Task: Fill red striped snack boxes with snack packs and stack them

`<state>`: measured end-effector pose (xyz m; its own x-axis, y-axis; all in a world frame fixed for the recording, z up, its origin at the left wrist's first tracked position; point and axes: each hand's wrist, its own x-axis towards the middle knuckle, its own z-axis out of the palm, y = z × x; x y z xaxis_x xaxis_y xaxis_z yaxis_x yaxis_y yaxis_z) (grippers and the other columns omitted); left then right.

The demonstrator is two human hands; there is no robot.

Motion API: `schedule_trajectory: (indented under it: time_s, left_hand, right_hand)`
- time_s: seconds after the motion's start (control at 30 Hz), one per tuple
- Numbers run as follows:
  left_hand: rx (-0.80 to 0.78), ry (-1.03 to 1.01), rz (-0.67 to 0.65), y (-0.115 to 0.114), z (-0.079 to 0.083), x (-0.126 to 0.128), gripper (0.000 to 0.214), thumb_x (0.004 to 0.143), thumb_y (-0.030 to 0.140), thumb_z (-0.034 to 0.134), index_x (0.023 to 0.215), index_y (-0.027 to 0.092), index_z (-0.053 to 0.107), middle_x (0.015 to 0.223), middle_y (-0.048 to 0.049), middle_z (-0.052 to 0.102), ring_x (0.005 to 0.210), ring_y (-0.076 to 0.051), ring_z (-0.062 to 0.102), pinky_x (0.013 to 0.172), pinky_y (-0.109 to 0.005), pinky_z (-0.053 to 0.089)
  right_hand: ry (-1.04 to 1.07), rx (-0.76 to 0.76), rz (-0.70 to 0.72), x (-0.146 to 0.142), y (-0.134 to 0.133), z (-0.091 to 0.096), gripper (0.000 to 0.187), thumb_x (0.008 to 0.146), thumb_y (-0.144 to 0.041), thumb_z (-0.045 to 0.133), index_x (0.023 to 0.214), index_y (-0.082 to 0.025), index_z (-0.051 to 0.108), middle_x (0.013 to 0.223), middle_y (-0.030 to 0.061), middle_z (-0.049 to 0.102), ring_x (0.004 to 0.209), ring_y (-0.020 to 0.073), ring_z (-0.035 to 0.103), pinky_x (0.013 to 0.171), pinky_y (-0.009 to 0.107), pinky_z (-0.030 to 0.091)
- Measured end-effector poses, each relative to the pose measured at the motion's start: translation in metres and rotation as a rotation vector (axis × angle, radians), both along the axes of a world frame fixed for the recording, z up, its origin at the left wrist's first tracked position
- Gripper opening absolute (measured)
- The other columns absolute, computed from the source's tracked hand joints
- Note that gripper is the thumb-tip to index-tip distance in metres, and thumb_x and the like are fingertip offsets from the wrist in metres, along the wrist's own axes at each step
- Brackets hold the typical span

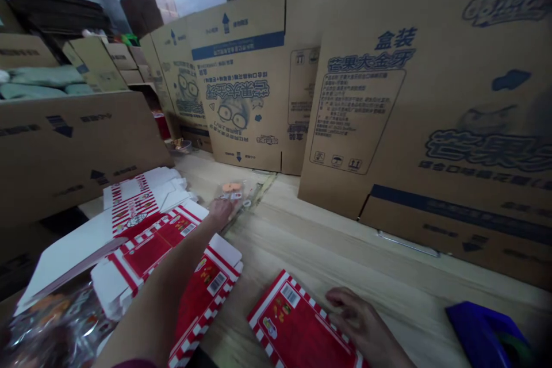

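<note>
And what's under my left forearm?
A red carton shows left of your left forearm, and a second carton shows to its right, partly covered. Whatever lies directly beneath the forearm is hidden.

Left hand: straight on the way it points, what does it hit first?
Likely the clear packet with orange pieces, just past the fingertips of the left hand. Blur and depth hide whether they already touch.

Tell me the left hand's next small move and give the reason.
I'd probably close the left hand on the clear packet with orange contents: the arm stretches out to it and the fingers are at its near edge, though whether they grip it is unclear. The right hand is by a red box, holding nothing visible.
</note>
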<state>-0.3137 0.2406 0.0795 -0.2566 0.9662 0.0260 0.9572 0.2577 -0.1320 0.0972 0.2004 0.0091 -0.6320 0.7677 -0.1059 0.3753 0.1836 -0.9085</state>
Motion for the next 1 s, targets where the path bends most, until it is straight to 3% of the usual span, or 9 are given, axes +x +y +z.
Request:
schedule_trajectory:
  time_s: [0.13, 0.23, 0.3, 0.37, 0.43, 0.57, 0.7, 0.83, 1.0]
  left_hand:
    - [0.044, 0.093, -0.083, -0.011, 0.033, 0.021, 0.017, 0.093, 0.018, 0.051, 0.102, 0.009, 0.062, 0.101, -0.0107, 0.065, 0.094, -0.021, 0.062, 0.086, -0.041, 0.051]
    - [0.097, 0.123, -0.213, -0.037, 0.048, 0.068, 0.027, 0.090, 0.000, 0.038, 0.103, 0.002, 0.062, 0.101, -0.0194, 0.064, 0.100, -0.029, 0.060, 0.088, -0.045, 0.046]
    - [0.089, 0.113, -0.323, -0.063, 0.049, 0.110, 0.030, 0.087, -0.003, 0.037, 0.101, 0.002, 0.063, 0.098, -0.0209, 0.064, 0.098, -0.031, 0.061, 0.084, -0.045, 0.047]
    - [0.058, 0.086, -0.476, -0.094, 0.046, 0.154, 0.030, 0.087, -0.001, 0.038, 0.099, 0.005, 0.065, 0.096, -0.0211, 0.064, 0.097, -0.033, 0.061, 0.082, -0.046, 0.048]
    - [0.025, 0.039, -0.665, -0.126, 0.042, 0.192, 0.032, 0.088, 0.000, 0.038, 0.104, 0.007, 0.064, 0.101, -0.0216, 0.064, 0.102, -0.034, 0.060, 0.085, -0.048, 0.047]
    - [-0.005, -0.099, -0.951, -0.166, 0.039, 0.225, 0.044, 0.090, 0.024, 0.052, 0.134, 0.014, 0.048, 0.133, -0.0214, 0.052, 0.125, -0.037, 0.047, 0.102, -0.054, 0.036]
    - [-0.100, -0.183, -0.984, -0.155, 0.018, 0.212, 0.096, 0.069, 0.063, 0.069, 0.142, 0.011, 0.036, 0.144, -0.0259, 0.040, 0.139, -0.043, 0.026, 0.112, -0.059, 0.018]
    - [-0.275, -0.250, -1.015, -0.123, -0.021, 0.204, 0.121, 0.050, 0.060, 0.080, 0.148, 0.014, 0.026, 0.156, -0.0269, 0.012, 0.144, -0.045, 0.003, 0.111, -0.064, 0.003]
    - [-0.350, -0.289, -0.970, -0.117, -0.045, 0.214, 0.123, 0.049, 0.051, 0.078, 0.150, 0.016, 0.018, 0.151, -0.0250, 0.029, 0.141, -0.042, 0.021, 0.112, -0.062, 0.006]
  right_hand:
    - [0.235, -0.262, -0.165, -0.017, 0.016, 0.011, 0.048, 0.074, -0.057, 0.067, 0.103, -0.018, 0.063, 0.107, 0.0136, 0.067, 0.102, 0.0279, 0.064, 0.089, 0.041, 0.050]
    - [0.478, -0.513, -0.277, -0.042, 0.029, 0.025, 0.053, 0.073, -0.056, 0.070, 0.110, -0.023, 0.054, 0.115, 0.0121, 0.065, 0.099, 0.0251, 0.067, 0.087, 0.042, 0.052]
    - [0.571, -0.659, -0.307, -0.058, 0.036, 0.034, 0.049, 0.073, -0.058, 0.069, 0.103, -0.024, 0.051, 0.105, 0.0092, 0.067, 0.087, 0.0233, 0.069, 0.080, 0.042, 0.055]
    - [0.598, -0.694, -0.317, -0.067, 0.040, 0.040, 0.045, 0.074, -0.062, 0.064, 0.092, -0.022, 0.052, 0.087, 0.0070, 0.067, 0.077, 0.0231, 0.069, 0.072, 0.042, 0.056]
    - [0.604, -0.566, -0.385, -0.064, 0.041, 0.042, 0.040, 0.072, -0.056, 0.066, 0.083, -0.020, 0.053, 0.074, 0.0049, 0.065, 0.068, 0.0205, 0.066, 0.065, 0.036, 0.054]
    - [0.598, -0.425, -0.566, -0.011, 0.032, 0.037, 0.037, 0.063, -0.040, 0.075, 0.083, -0.019, 0.053, 0.072, 0.0007, 0.063, 0.062, 0.0146, 0.061, 0.054, 0.024, 0.046]
    - [0.518, -0.243, -0.682, 0.074, 0.001, 0.044, 0.056, 0.061, -0.039, 0.074, 0.107, -0.024, 0.046, 0.070, -0.0058, 0.059, 0.056, 0.0121, 0.057, 0.047, 0.019, 0.037]
    - [0.312, -0.118, -0.573, 0.132, -0.040, 0.052, 0.054, 0.070, -0.042, 0.069, 0.114, -0.025, 0.043, 0.064, -0.0075, 0.054, 0.050, 0.0113, 0.049, 0.044, 0.020, 0.034]
    - [0.122, -0.036, -0.436, 0.156, -0.073, 0.044, 0.046, 0.073, -0.041, 0.065, 0.112, -0.022, 0.049, 0.075, -0.0021, 0.057, 0.058, 0.0132, 0.051, 0.048, 0.024, 0.038]
